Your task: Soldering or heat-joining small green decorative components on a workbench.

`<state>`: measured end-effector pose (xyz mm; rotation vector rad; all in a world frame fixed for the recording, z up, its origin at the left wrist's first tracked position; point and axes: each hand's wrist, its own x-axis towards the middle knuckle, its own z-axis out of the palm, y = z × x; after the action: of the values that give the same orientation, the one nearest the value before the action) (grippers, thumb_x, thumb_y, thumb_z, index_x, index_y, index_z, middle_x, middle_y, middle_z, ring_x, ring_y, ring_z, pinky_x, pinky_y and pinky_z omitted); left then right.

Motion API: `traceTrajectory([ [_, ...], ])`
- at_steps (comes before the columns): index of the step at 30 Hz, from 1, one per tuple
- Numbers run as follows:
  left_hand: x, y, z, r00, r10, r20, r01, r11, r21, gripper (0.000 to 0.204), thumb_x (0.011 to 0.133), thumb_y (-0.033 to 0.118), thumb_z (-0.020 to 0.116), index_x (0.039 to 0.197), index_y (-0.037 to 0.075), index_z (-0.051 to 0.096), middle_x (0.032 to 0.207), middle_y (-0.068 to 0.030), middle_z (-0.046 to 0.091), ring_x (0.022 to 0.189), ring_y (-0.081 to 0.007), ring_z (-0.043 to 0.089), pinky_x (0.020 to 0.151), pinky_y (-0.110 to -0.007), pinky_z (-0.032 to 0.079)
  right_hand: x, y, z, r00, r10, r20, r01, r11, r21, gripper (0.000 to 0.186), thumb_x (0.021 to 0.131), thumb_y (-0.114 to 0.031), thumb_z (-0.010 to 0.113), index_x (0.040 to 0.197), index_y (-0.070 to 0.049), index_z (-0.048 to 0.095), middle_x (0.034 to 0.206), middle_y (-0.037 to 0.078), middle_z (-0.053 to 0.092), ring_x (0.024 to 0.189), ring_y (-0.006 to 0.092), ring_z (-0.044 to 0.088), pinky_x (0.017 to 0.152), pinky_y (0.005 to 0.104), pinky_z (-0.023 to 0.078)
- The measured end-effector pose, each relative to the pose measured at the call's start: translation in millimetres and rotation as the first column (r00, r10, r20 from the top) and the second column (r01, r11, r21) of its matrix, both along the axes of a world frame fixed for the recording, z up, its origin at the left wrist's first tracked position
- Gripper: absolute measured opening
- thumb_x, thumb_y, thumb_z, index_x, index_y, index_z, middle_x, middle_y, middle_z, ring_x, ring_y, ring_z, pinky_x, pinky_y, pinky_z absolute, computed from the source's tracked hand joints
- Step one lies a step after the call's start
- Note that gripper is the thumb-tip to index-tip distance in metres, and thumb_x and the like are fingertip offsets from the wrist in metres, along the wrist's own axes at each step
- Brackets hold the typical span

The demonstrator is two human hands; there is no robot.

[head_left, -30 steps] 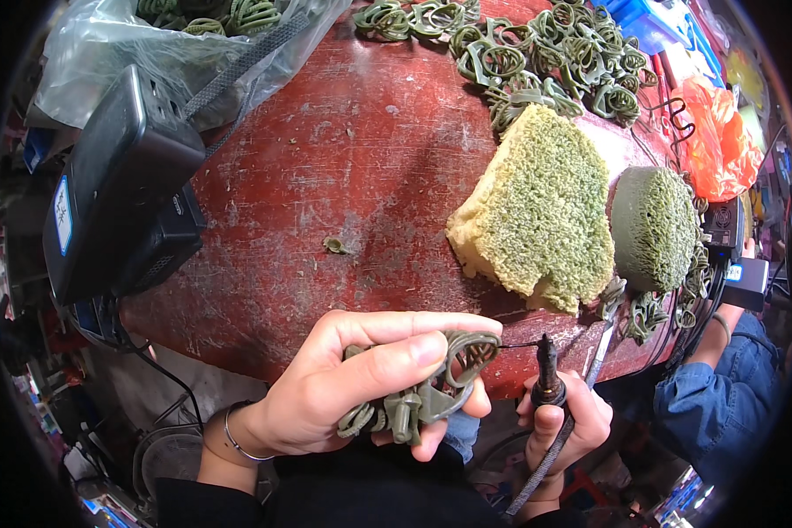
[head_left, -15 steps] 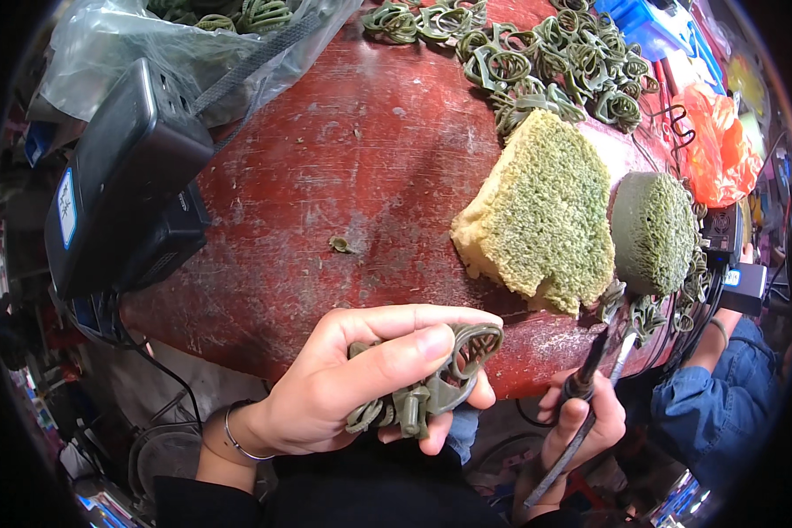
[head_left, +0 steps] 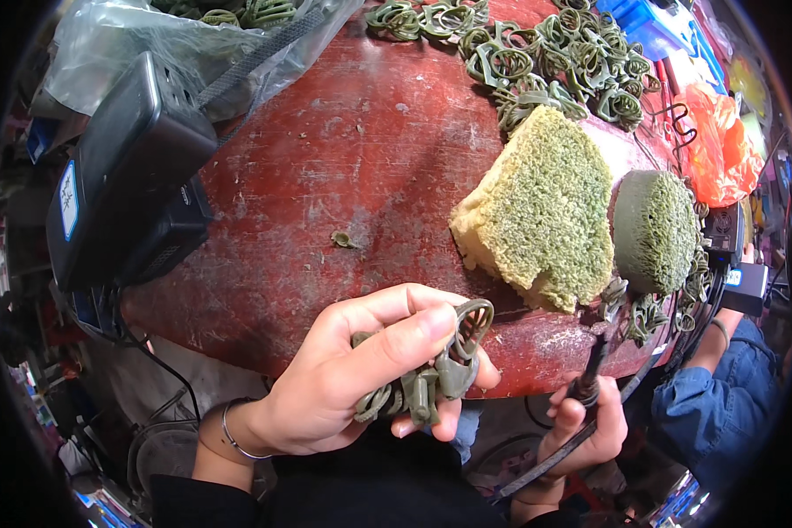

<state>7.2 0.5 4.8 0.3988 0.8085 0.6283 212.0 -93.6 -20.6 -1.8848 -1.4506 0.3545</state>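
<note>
My red table (head_left: 299, 167); from a small green fragment (head_left: 343, 239): openwork green pieces (head_left: 581, 55), two o'clock; spongy block (head_left: 544, 207), round block (head_left: 647, 233), three.

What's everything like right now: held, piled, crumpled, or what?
Left hand, closed
Green curly piece, held in left hand
Right hand, closed
Dark tool, held in right hand
Far green pieces, heaped
Yellow-green block, ragged-edged
Orange bag, crumpled
See-through bag, crinkled
Red table, scratched

The right hand (head_left: 603, 442) has drawn the slim black pen-shaped tool (head_left: 596, 359) rightward, away from the dark-green looped plastic piece (head_left: 456, 373).
</note>
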Motion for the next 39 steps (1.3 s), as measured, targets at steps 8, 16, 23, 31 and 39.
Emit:
traceTrajectory([
  [8, 0, -2, -5, 0.999, 0.035, 0.034, -0.034, 0.999, -0.039, 0.046, 0.088, 0.037, 0.047, 0.109, -0.004, 0.042, 0.086, -0.0234, 0.058, 0.053, -0.0197, 0.059, 0.036, -0.019, 0.037, -13, 12, 4, 0.967, 0.220, 0.126, -0.211, 0.974, -0.082, 0.040, 0.072, -0.038, 0.070, 0.087, -0.002, 0.060, 0.063, 0.006, 0.057, 0.049, 0.0189, 0.057, 0.046, 0.0264, 0.044],
  [16, 0, -1, -5, 0.999, 0.032, 0.043, -0.030, 0.999, -0.044, 0.046, 0.088, 0.036, 0.049, 0.109, -0.003, 0.041, 0.087, -0.0244, 0.058, 0.052, -0.0207, 0.058, 0.037, -0.020, 0.038, -12, 14, 5, 0.953, 0.243, 0.181, -0.231, 0.969, -0.085, 0.039, 0.071, -0.037, 0.071, 0.087, -0.003, 0.060, 0.060, 0.005, 0.055, 0.047, 0.0182, 0.055, 0.043, 0.0264, 0.042],
  [23, 0, -2, -5, 0.999, 0.032, 0.038, -0.031, 0.999, -0.045, 0.046, 0.088, 0.036, 0.049, 0.110, -0.003, 0.041, 0.087, -0.0248, 0.057, 0.053, -0.0208, 0.059, 0.036, -0.019, 0.037, -13, 15, 4, 0.953, 0.253, 0.167, -0.245, 0.967, -0.069, 0.039, 0.071, -0.036, 0.072, 0.086, -0.003, 0.059, 0.060, 0.005, 0.055, 0.047, 0.0186, 0.055, 0.044, 0.0268, 0.043],
  [31, 1, -1, -4, 0.999, 0.031, 0.040, -0.029, 0.999, -0.039, 0.047, 0.087, 0.037, 0.049, 0.109, -0.004, 0.041, 0.086, -0.0250, 0.057, 0.052, -0.0205, 0.058, 0.035, -0.019, 0.036, -13, 15, 6, 0.955, 0.253, 0.154, -0.243, 0.967, -0.081, 0.038, 0.071, -0.035, 0.072, 0.086, -0.003, 0.059, 0.061, 0.006, 0.055, 0.048, 0.0192, 0.056, 0.044, 0.0272, 0.043],
  [39, 1, -1, -5, 0.999, 0.030, 0.040, -0.029, 0.999, -0.034, 0.046, 0.088, 0.036, 0.048, 0.109, -0.004, 0.040, 0.086, -0.0246, 0.057, 0.052, -0.0202, 0.058, 0.035, -0.019, 0.036, -13, 15, 6, 0.955, 0.257, 0.146, -0.249, 0.966, -0.071, 0.037, 0.071, -0.034, 0.073, 0.087, -0.002, 0.060, 0.062, 0.006, 0.056, 0.049, 0.0195, 0.057, 0.045, 0.0276, 0.043],
])
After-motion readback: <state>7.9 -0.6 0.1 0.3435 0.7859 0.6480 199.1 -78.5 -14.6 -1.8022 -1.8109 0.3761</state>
